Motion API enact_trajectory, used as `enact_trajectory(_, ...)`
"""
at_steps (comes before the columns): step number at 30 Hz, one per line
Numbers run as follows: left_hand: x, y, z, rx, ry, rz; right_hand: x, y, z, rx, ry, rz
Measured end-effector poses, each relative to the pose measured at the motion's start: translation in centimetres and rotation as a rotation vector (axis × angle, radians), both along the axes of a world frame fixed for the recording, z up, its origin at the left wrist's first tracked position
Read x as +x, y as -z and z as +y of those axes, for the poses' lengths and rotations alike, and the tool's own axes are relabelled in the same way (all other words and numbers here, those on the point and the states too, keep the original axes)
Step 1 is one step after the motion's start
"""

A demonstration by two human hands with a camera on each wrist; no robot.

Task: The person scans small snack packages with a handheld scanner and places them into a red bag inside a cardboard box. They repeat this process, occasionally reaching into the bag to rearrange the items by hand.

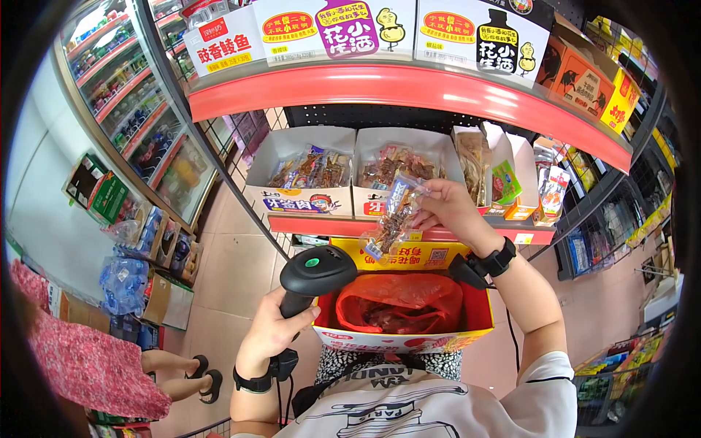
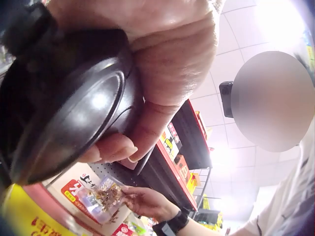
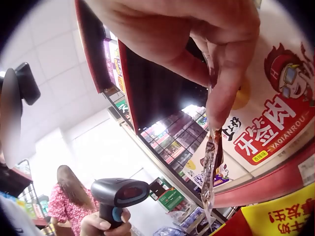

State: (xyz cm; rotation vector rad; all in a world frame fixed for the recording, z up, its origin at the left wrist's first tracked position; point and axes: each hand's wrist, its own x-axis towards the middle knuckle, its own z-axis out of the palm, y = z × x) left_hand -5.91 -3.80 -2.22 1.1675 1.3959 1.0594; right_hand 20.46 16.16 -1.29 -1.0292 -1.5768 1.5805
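Observation:
My left hand [image 1: 276,330] grips a black barcode scanner [image 1: 317,273] by its handle, at the left of a box in front of me. In the right wrist view the scanner [image 3: 120,192] stands upright, its window facing the camera side. My right hand [image 1: 454,212] pinches a clear snack packet [image 1: 396,216] by its upper edge. The packet hangs tilted before the shelf, overlapping a white display box [image 1: 366,202] of similar packets. Seen from the right wrist, the packet [image 3: 208,172] is edge-on below thumb and finger.
A yellow-and-red carton [image 1: 476,339] holding an open red plastic bag [image 1: 409,292] is close to my body. Another white display box [image 1: 298,203] of packets stands left on the shelf. Red shelf edging [image 1: 409,91] runs above. A person in a pink dress [image 1: 87,350] is at the left.

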Motion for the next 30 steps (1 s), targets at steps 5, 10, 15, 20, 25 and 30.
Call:
enact_trajectory(5, -0.7, 0.6, -0.3, -0.004, -0.055, -0.019, -0.3, -0.9, -0.1, -0.022, -0.025, 0.093)
enact_trajectory(10, -2.1, 2.3, -1.0, 0.012, -0.14, -0.079, -2.3, -2.9, 0.3, 0.123, 0.05, 0.301)
enact_trajectory(15, -3.2, 2.8, -2.0, 0.002, -0.188, -0.152, -7.6, -4.2, 2.1, 0.271, 0.075, 0.425)
enact_trajectory(20, -3.4, 2.6, -2.5, 0.009, -0.246, -0.112, -15.2, -2.5, 5.9, 0.82, 0.21, 0.077)
enact_trajectory(25, -3.4, 2.8, -2.8, 0.021, -0.269, -0.123, -18.4, 0.8, 5.0, 1.142, -0.032, -0.274)
enact_trajectory(30, -4.1, 3.4, -2.8, 0.004, -0.278, -0.111, -13.8, -0.7, 0.2, 1.145, -0.122, -0.179)
